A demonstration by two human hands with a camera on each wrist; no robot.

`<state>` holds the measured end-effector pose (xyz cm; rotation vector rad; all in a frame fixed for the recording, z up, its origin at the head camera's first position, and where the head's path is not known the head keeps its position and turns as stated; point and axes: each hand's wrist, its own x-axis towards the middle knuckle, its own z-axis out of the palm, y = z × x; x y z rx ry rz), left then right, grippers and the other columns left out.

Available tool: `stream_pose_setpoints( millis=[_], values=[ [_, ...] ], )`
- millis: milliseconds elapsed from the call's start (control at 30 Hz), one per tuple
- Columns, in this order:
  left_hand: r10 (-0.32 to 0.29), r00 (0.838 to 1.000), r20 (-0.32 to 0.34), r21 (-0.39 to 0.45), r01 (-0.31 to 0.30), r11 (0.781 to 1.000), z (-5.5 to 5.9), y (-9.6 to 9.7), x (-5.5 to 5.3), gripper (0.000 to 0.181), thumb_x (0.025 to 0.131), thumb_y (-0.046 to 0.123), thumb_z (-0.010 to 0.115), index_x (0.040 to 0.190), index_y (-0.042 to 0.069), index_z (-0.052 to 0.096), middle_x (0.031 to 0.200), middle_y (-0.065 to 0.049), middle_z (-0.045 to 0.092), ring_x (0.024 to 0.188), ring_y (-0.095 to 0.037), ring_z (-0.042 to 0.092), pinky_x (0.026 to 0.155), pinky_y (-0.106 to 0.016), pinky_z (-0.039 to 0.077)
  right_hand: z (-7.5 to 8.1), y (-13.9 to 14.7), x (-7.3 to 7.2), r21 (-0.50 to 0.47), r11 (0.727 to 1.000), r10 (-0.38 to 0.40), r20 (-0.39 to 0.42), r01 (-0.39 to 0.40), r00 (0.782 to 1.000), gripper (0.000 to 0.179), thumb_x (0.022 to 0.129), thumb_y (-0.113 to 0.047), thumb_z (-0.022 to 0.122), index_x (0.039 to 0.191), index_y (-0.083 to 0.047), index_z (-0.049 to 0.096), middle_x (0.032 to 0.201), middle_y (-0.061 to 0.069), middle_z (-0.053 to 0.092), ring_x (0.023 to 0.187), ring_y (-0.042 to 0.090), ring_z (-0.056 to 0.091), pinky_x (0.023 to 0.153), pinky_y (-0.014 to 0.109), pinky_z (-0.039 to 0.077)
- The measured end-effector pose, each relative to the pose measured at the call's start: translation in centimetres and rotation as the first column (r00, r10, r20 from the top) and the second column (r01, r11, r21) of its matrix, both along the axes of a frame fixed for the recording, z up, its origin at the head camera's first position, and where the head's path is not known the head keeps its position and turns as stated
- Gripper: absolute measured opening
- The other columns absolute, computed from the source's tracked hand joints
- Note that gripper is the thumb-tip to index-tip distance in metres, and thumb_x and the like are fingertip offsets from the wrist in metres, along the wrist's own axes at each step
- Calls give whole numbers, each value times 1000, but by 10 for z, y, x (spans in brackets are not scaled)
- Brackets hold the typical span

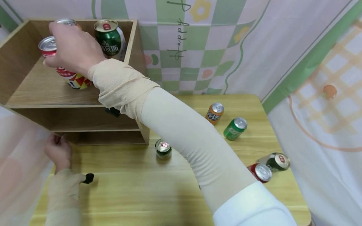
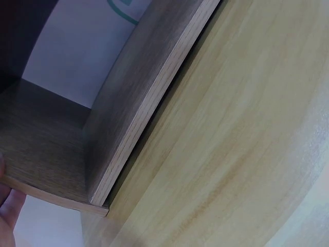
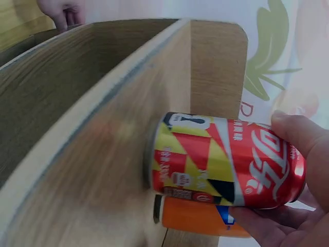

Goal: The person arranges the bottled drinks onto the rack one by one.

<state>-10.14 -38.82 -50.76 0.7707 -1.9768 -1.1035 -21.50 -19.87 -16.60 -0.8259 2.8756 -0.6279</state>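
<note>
My right hand [image 1: 74, 47] grips a red and yellow cola can [image 3: 226, 159] by its upper part, over the top board of a wooden shelf [image 1: 34, 91]. In the right wrist view the can's base is right at the board. Behind it is an orange can [image 3: 193, 213], partly hidden by the hand in the head view. A green can [image 1: 108, 40] stands to the right on the same board. Low at the shelf's left side, my left hand [image 1: 59, 149] holds the edge of the side panel [image 2: 49, 195], thumb and fingers on opposite faces.
On the wood-grain table [image 1: 127, 188] stand a small dark can [image 1: 163, 149], an orange can [image 1: 215, 113] and a green can [image 1: 235, 128]. Farther right, a red can [image 1: 261, 172] and a dark green-and-white can [image 1: 275, 161] are close together. A patterned curtain [image 1: 192, 56] hangs behind.
</note>
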Motion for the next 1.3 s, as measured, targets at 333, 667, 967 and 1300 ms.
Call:
stream_pose_setpoints(
  millis=[333,667,967,1300],
  values=[
    [1,1000,-16,-1,-1,1000,-1,-1,2,14,92,0,60,83,-9,55,66,34,41,68,14,42,70,-10,34,-11,8,13,-66,994,80,-34,-83,996,76,87,-53,75,148,-33,36,126,-22,58,104,-3,60,84,17,49],
    [14,1000,12,-20,-14,1000,-5,1,4,15,93,2,61,86,-10,56,64,35,39,67,14,38,69,-10,31,-20,5,17,-47,983,176,-68,-179,982,66,95,-38,70,149,-25,36,139,-15,52,120,-4,51,92,10,42],
    [12,1000,4,-29,-12,1000,-1,-2,5,17,93,1,61,84,-12,53,63,35,38,66,13,38,68,-11,31,-25,-21,17,-12,987,160,-120,-163,980,70,97,-47,64,154,-29,27,139,-14,49,106,-4,56,82,14,49],
    [18,1000,25,-14,-18,1000,0,-6,13,23,95,2,61,76,-4,48,60,31,36,63,7,37,65,-14,31,-35,-20,22,58,977,213,-207,-206,955,72,98,-45,61,158,-34,23,150,-9,39,101,-3,58,78,13,51]
  ],
)
